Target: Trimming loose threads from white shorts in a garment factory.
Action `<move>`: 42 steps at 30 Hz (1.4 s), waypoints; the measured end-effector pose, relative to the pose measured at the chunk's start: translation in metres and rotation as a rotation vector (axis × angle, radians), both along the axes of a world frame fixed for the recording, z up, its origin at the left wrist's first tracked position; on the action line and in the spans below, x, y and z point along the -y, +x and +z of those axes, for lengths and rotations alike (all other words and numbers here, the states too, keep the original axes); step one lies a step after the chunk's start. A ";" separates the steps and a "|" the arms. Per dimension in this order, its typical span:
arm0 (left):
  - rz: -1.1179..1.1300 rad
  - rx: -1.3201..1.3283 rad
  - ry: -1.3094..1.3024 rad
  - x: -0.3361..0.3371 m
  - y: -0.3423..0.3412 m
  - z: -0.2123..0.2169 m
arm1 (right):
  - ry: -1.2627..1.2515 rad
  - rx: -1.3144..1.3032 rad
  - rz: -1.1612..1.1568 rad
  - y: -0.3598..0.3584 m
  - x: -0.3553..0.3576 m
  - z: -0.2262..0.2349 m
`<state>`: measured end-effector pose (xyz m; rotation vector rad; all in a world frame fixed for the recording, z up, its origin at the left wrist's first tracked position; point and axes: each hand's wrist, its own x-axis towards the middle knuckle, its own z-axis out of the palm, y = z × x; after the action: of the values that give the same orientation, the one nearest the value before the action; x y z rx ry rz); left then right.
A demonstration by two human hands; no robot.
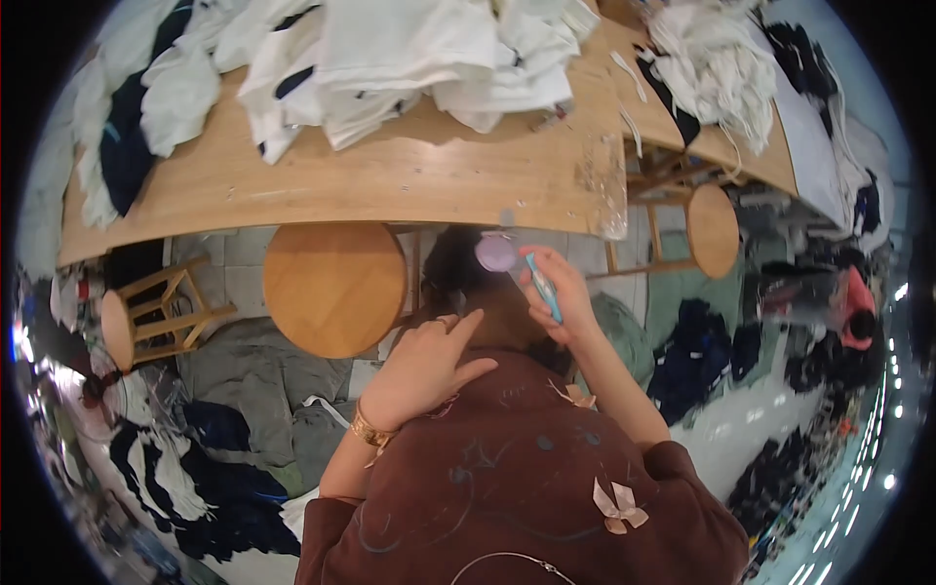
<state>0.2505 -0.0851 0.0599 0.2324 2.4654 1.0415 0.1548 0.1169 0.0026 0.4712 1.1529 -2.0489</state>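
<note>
My right hand (563,297) is closed round a slim light-blue handheld tool (544,288); its exact kind is not clear. It is held up in front of my body, just below the table's near edge. My left hand (417,369) hovers over my lap with its fingers spread and nothing in it. A gold bracelet (370,426) circles that wrist. Between the hands, lower down, a lilac slipper (495,253) with a bow shows at the floor. Neither hand touches the table or the cloth on it.
A wooden table (390,185) spans the front, with white garments (390,58) heaped along it and more white cloth (717,73) at right. Wooden stools (334,288) stand left and right (712,231). Dark garments (690,356) lie on the floor. A person in pink (858,310) is at far right.
</note>
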 end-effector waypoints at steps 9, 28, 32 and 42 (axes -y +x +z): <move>-0.094 -0.073 -0.098 -0.019 -0.013 -0.008 | 0.067 -0.072 -0.157 0.010 -0.043 -0.010; -0.044 -0.024 -0.167 0.002 -0.015 -0.027 | 0.350 -0.057 0.043 0.005 -0.034 -0.044; -0.015 0.094 -0.019 0.004 -0.027 -0.083 | 0.422 -0.072 0.282 0.018 -0.045 -0.078; 0.393 0.099 -0.115 -0.034 -0.020 -0.311 | 0.530 -0.110 0.639 0.035 -0.025 -0.086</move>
<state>0.2307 -0.0508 -0.2510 -0.3459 2.5255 1.0268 0.1896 0.1423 -0.0835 0.1914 1.6634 -1.2266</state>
